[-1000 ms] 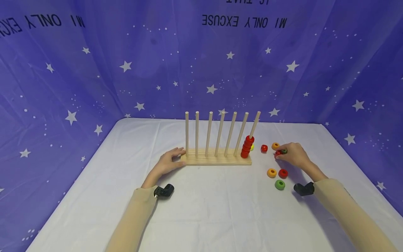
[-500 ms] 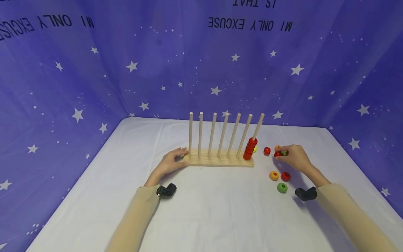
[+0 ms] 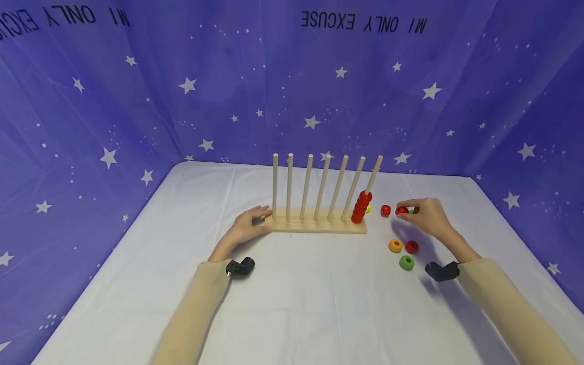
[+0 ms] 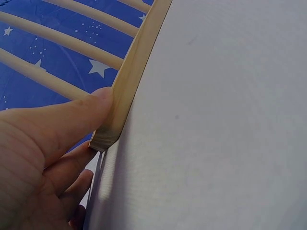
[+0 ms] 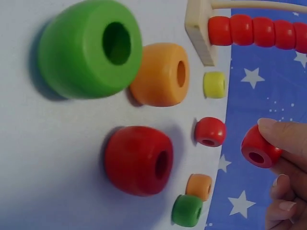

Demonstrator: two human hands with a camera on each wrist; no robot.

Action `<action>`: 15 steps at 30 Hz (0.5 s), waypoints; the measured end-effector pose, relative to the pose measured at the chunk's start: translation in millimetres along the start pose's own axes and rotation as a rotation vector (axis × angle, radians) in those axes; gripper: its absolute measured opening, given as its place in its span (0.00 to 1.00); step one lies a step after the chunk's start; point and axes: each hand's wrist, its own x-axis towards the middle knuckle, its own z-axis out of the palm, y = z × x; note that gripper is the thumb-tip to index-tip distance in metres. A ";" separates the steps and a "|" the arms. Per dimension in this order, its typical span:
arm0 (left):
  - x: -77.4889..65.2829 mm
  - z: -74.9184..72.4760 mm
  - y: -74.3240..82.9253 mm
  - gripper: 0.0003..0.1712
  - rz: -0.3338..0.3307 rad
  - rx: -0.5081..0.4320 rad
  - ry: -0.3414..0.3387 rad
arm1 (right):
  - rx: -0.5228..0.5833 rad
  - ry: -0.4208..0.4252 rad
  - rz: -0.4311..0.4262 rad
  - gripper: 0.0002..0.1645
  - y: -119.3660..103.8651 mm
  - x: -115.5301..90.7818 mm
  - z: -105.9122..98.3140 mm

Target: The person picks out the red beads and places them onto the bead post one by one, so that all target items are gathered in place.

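My left hand point(image 3: 243, 229) holds the left end of a wooden peg rack point(image 3: 315, 228), thumb on the front edge of its base, fingers around the end. Several upright pegs stand in a row. On the rightmost peg sits a stack of red beads point(image 3: 361, 207). To the right, my right hand point(image 3: 431, 217) pinches a red bead point(image 5: 250, 143) between thumb and finger, raised off the table. In the right wrist view its hole faces the camera. Another red bead point(image 3: 385, 210) lies between this hand and the rack.
Near the right hand lie an orange bead point(image 3: 395, 245), a red bead point(image 3: 412, 247) and a green bead point(image 3: 407, 262). A yellow bead point(image 5: 214, 85) rests by the rack. Another orange bead point(image 5: 199, 187) touches a second green bead point(image 5: 187, 211). A starry purple curtain point(image 3: 274, 91) surrounds the white table.
My right hand has lifted the red bead off the table from beside the orange and green beads. The left hand keeps its place on the rack; the head view has shifted slightly.
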 end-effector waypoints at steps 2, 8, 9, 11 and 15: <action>0.1 -1.0 0.7 0.31 -0.009 -0.007 -0.004 | 0.004 0.021 -0.008 0.21 -1.6 0.5 -1.8; 2.3 -0.6 -1.0 0.31 -0.021 0.006 -0.026 | 0.006 0.032 0.007 0.22 -7.2 2.1 -7.3; 3.0 -0.4 -1.6 0.31 -0.018 0.011 -0.024 | 0.008 0.035 0.006 0.22 -8.4 2.7 -8.4; 4.3 -0.3 -2.6 0.31 -0.010 0.015 -0.014 | 0.016 0.043 -0.001 0.21 -10.8 4.2 -10.4; 5.2 0.5 -4.3 0.31 -0.008 0.016 -0.009 | 0.024 0.061 -0.008 0.21 -14.1 4.7 -12.9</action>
